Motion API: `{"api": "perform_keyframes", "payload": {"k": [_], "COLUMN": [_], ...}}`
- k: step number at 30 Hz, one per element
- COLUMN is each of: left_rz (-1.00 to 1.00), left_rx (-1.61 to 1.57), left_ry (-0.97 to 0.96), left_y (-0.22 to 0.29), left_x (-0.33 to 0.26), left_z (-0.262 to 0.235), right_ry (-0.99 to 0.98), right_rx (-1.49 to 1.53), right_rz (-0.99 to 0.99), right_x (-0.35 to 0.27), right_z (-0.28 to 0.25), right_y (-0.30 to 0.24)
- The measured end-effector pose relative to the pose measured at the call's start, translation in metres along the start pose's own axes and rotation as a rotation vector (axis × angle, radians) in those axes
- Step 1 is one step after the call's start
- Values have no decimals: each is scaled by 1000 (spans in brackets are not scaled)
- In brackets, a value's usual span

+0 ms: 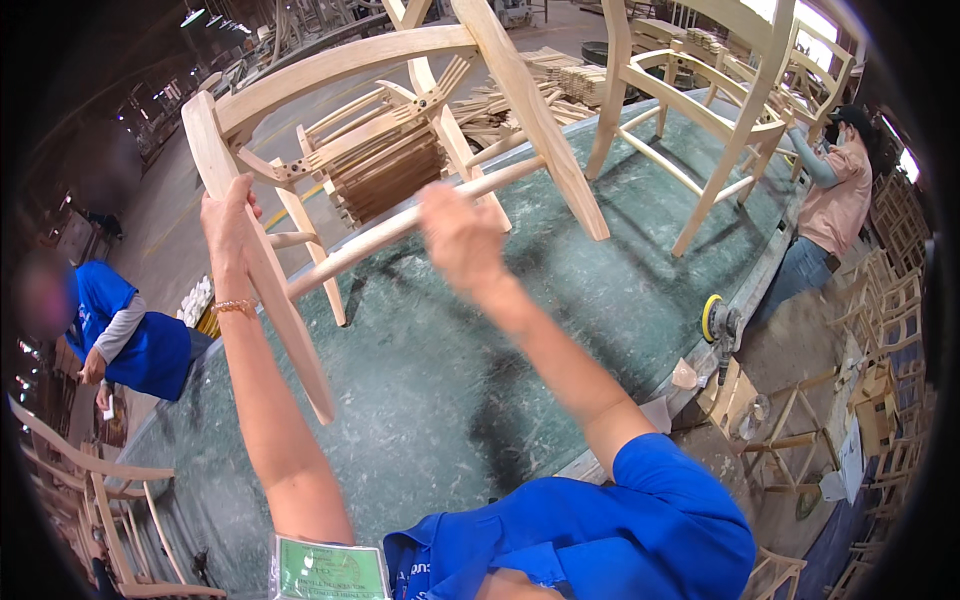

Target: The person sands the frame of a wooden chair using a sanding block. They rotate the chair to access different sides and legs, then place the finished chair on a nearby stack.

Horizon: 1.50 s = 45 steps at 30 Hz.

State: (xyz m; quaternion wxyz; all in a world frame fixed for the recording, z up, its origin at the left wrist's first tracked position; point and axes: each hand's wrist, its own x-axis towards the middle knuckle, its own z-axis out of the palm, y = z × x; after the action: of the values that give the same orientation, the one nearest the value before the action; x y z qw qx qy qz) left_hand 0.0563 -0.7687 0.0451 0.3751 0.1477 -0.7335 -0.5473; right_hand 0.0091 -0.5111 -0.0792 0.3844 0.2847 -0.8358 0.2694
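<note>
A pale, unfinished wooden chair frame (352, 62) stands tilted on the green-topped table in front of me. My left hand (232, 212) is wrapped around its near left leg (285, 320), with a beaded bracelet at the wrist. At the round stretcher (380, 232) between the legs is my right hand (462, 238), raised and smeared by motion. Its fingers are too blurred to show whether they touch the stretcher or hold anything.
The table (420, 380) carries a second chair frame (690, 110) at the far right. A sander with a yellow pad (713, 318) rests at its right edge. One co-worker (835, 190) works at right, another in blue (135, 330) stands at left. Wood pieces (385, 175) are stacked beyond.
</note>
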Motion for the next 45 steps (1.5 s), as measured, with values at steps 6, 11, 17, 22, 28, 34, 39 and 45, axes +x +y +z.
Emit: {"api": "perform_keyframes", "payload": {"k": [6,11,17,22,28,34,39,45], "left_rz": [67,108,153,-183,-238,-202,-67,300], "left_rx": [-35,-82,-56,-156,-112,-212,146,291], "left_ry": [-51,-23,8,-122,-81,-355,-936,-1266], "left_y": [1,-10,-37,-70,-88,-35,-38,-51], "left_x": [2,-38,-115,-209,-244,-350,-392,-404], "left_z": [1,17,-10,-23,-40,20,45,73], "right_ry": [126,249,89,145,-124,-399,-486,-522], "right_rx": [124,-135,113,26,570,1375,1379,1070], "right_rz": [-22,129,-153,28,502,896,773,898], "right_x": [6,-3,-48,-52,-92,-203,-194,-215], "right_z": [-13,-11,-14,-46,-69,-103,-162,-199], "right_y": [67,73,-42,58,38,-16,-32,-18]}}
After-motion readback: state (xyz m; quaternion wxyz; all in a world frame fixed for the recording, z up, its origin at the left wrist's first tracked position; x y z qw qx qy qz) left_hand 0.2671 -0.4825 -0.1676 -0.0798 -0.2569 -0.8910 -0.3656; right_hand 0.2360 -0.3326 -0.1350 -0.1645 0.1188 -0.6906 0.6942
